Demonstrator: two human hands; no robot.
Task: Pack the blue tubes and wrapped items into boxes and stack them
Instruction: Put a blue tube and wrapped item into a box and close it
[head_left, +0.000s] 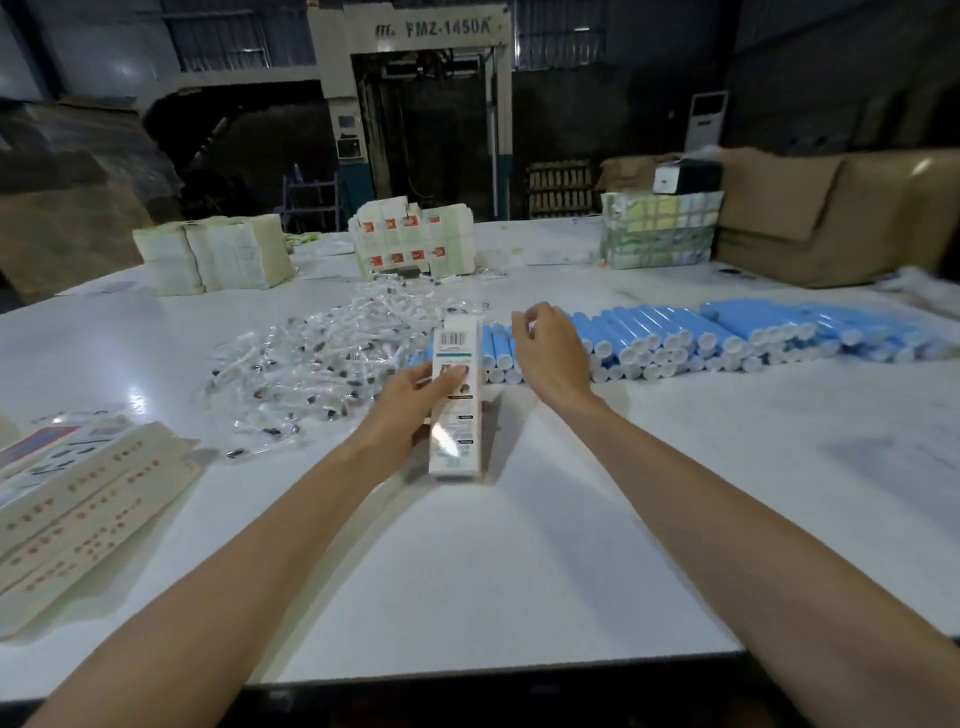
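Note:
My left hand grips a long white printed box by its side, above the white table. Its far end points away from me toward the tubes. My right hand hovers over the left end of a long row of blue tubes with white caps, fingers loosely curled; I cannot tell whether it holds a tube. A heap of clear-wrapped small items lies left of the box.
Flat unfolded cartons lie at the near left. Stacks of packed boxes and white bundles stand at the far side, with a wrapped bundle and brown cardboard boxes at far right.

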